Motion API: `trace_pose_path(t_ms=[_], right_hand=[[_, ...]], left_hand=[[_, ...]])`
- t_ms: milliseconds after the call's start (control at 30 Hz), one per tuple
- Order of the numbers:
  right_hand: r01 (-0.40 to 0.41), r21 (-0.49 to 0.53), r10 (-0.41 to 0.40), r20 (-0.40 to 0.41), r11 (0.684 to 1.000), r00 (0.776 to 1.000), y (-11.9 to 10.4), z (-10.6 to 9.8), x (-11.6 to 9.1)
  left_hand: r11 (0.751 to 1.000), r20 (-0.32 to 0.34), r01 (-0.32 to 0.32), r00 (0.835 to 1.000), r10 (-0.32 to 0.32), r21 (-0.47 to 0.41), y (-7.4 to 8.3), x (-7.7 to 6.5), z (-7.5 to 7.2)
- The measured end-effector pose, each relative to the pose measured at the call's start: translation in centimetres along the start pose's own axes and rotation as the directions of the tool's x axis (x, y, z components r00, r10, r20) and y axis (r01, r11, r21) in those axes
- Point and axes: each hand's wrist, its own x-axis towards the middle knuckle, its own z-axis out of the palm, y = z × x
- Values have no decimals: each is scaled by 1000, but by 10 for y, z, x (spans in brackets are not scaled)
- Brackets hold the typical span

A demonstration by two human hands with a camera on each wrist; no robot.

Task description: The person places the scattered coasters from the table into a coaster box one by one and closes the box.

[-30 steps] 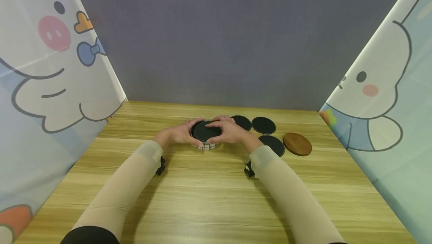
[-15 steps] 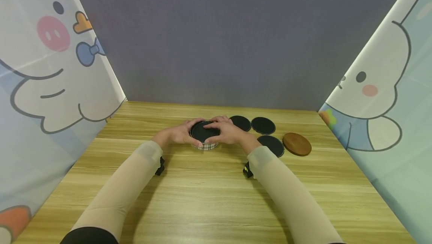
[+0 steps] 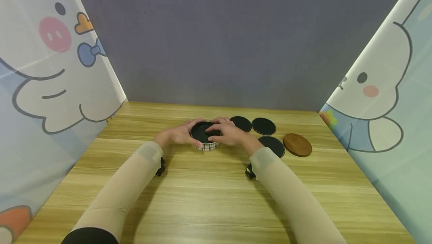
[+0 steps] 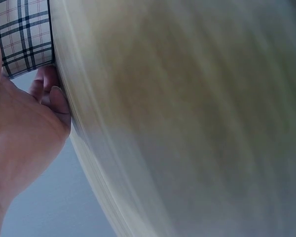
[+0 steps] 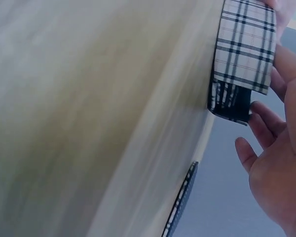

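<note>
A round coaster holder (image 3: 209,146) with a plaid outer wall and a black inside stands on the wooden table. My left hand (image 3: 182,133) grips it from the left, thumb on the near wall and index finger at the far rim. From the right, my right hand (image 3: 227,131) reaches over the rim, thumb and index finger extending into the holder. A black round coaster (image 3: 201,134) lies low inside, partly covered by those fingers. In the right wrist view, the plaid wall (image 5: 246,44) has a gap near my loosely bent fingers (image 5: 261,131).
To the right lie three black round coasters, one at the back (image 3: 242,123), another beside it (image 3: 264,126) and one nearer (image 3: 272,146). A brown round disc (image 3: 297,144) lies farther right. A grey partition (image 3: 222,49) stands behind the table, with printed cloths at both sides.
The black coaster between my right fingers has gone down from the holder's rim to inside it. Both hands stay nearly in place.
</note>
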Motion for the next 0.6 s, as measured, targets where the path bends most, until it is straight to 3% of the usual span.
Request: trace_pose_path(t_ms=[233,600], right_hand=[[12,45,-11,-24,999,1000,12,-14,-29],[-74,103,77,-27,992,997,70,-44,-110]], left_hand=[[1000,-15,2,1000,-3,-19,0,0,1],[999,-34,-13,999,11,-52,0,-1,2]])
